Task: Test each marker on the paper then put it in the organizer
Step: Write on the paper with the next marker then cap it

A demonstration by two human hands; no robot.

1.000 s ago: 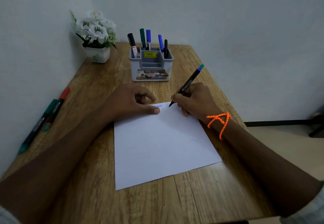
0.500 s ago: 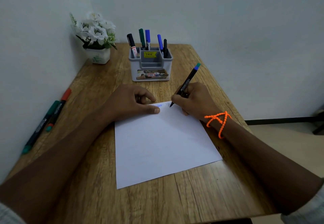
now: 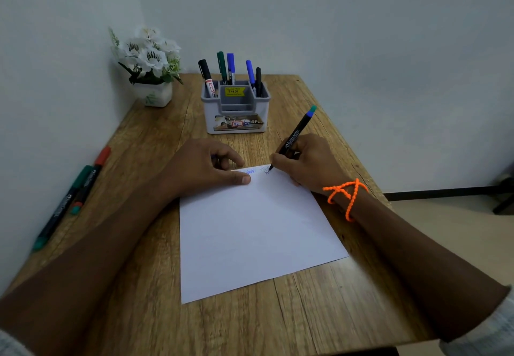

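Now we write: our right hand [image 3: 308, 160] pinches a black marker [image 3: 292, 138] between thumb and fingers, its tip touching the far edge of the white paper [image 3: 250, 233], where a dark zigzag scribble [image 3: 265, 171] sits just right of a blue scribble [image 3: 249, 172]. The marker tilts up and away from the paper, its blue-and-teal end pointing toward the wall. An orange beaded cord [image 3: 346, 195] circles our right wrist, at the paper's right edge.

Our left hand [image 3: 205, 166] rests on the paper's far left corner, thumb pressed flat on the sheet and the other fingers loosely curled; something dark shows under those fingers, but we cannot tell what it is, nor whether this grip holds anything.

Beyond the paper, near the table's [image 3: 139, 314] far end, stands the grey organizer [image 3: 236, 110]. Five markers stand upright in it: a black marker with a white barrel [image 3: 207, 77] in the left compartment, a green marker [image 3: 221, 66] and a blue marker [image 3: 230, 67] toward the back, and a second blue marker [image 3: 250, 73] with a thin black marker [image 3: 258, 81] in the right compartment. A yellow price label [image 3: 235, 91] marks its middle section.

Well left of the paper, along the wall, two markers lie on the table: a red-capped marker [image 3: 89, 179] and, just beside it, a green-capped marker [image 3: 62, 206]. Left of the organizer, in the corner, sits a white pot of white flowers [image 3: 148, 63].
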